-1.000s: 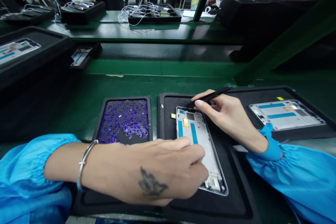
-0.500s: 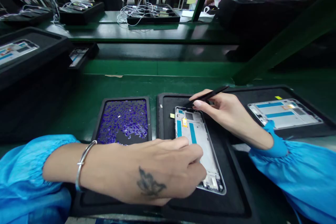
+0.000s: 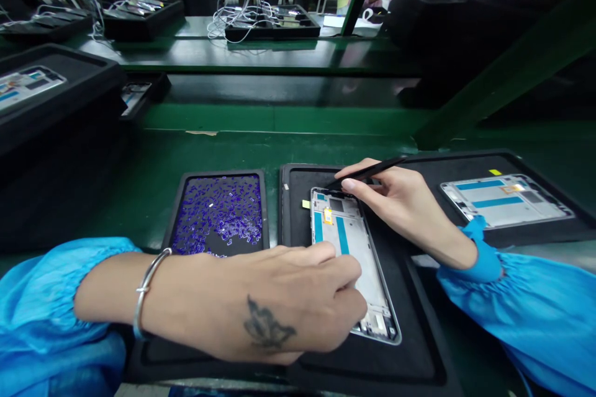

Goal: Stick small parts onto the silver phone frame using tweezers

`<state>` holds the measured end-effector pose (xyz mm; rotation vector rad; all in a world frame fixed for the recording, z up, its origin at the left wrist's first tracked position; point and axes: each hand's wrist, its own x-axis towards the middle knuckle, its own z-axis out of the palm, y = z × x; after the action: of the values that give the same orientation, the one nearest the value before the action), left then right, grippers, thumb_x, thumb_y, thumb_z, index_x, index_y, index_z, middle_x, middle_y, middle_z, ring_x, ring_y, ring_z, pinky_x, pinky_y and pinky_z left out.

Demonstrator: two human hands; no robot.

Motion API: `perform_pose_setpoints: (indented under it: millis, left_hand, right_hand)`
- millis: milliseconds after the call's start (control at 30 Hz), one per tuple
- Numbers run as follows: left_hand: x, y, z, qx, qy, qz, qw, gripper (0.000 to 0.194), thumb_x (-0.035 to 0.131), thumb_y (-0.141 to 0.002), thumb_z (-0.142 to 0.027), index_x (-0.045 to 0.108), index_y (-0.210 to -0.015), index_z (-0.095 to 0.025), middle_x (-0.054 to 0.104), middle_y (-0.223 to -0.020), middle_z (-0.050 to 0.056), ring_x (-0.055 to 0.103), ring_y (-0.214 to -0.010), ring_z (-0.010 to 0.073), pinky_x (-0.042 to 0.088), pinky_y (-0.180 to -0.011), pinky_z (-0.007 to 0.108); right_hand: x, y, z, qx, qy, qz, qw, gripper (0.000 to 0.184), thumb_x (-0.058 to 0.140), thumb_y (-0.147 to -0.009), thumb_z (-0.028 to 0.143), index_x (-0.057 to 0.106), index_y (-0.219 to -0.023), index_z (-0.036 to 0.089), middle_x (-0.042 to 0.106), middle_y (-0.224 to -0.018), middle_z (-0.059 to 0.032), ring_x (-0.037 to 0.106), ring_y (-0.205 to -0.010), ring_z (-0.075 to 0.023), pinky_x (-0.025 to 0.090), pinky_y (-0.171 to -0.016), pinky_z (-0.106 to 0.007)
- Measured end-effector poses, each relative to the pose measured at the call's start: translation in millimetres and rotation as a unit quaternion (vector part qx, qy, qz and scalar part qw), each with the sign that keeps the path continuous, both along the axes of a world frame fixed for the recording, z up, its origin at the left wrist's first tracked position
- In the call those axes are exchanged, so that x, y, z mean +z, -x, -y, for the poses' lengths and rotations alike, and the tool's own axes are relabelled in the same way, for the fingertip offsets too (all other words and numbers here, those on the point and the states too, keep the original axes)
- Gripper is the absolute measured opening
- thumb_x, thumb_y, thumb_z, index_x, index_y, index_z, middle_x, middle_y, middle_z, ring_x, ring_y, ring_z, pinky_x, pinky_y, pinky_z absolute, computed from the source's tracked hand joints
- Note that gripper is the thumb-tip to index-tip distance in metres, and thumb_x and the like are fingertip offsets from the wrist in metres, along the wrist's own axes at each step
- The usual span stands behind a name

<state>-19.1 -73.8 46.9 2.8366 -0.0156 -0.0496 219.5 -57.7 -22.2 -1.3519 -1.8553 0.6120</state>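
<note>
A silver phone frame (image 3: pixel 350 242) with blue strips and a small orange tab lies lengthwise in a black foam tray (image 3: pixel 400 335) in front of me. My left hand (image 3: pixel 288 304) rests on the frame's near left side, fingers curled against its edge. My right hand (image 3: pixel 395 198) holds black tweezers (image 3: pixel 372 169), whose tip touches the frame's far end. To the left, a shallow black tray (image 3: pixel 218 211) holds several tiny blue parts.
A second phone frame (image 3: pixel 503 198) lies in a black tray at the right. More black trays stand at the left (image 3: pixel 37 87) and on the green conveyor behind (image 3: pixel 272 25), some with white cables. People in yellow and pink coats stand at the back.
Almost nothing differs; the view has shifted very slightly and both hands stay in the same places on the frame.
</note>
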Motion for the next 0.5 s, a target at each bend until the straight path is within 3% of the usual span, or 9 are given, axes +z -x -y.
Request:
perform_pose_setpoints:
  millis: [500]
  left_hand:
    - [-1.9,-0.1,1.5,0.006,0.012,0.004,1.000,0.020,0.060,-0.084,-0.026,0.053,-0.095,-0.010,0.042,-0.095,0.008,0.033,-0.081,0.0166,0.034,-0.061,0.029]
  right_hand:
    - [5.8,1.6,-1.6,-0.022,0.079,-0.061,0.995,0.024,0.062,-0.089,0.038,0.070,-0.093,0.016,0.067,-0.094,-0.0033,0.063,-0.081,-0.0159,0.051,-0.071,-0.027]
